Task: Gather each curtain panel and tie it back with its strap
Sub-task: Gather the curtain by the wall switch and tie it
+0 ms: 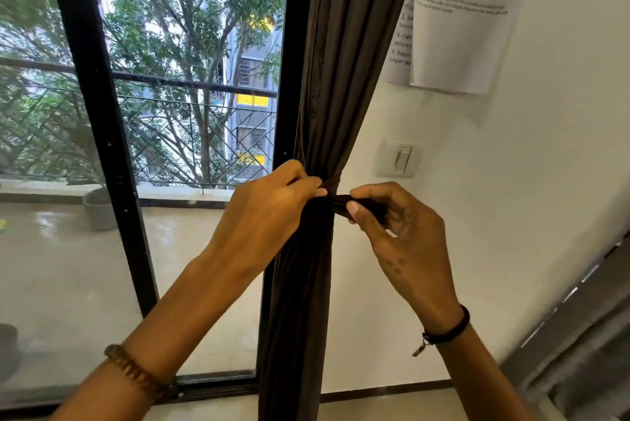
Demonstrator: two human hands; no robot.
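Now the brown curtain [341, 80] hangs bunched up beside the black window frame [289, 97]. It is squeezed thin in the middle. The left hand [269, 212] is curled round the curtain at that thin spot. The right hand [405, 240] pinches the end of the dark strap [339, 204] between thumb and fingers, just right of the curtain. The strap runs from the curtain to that hand. A light switch [399, 158] and some papers [467, 18] are on the white wall [545, 148] behind.
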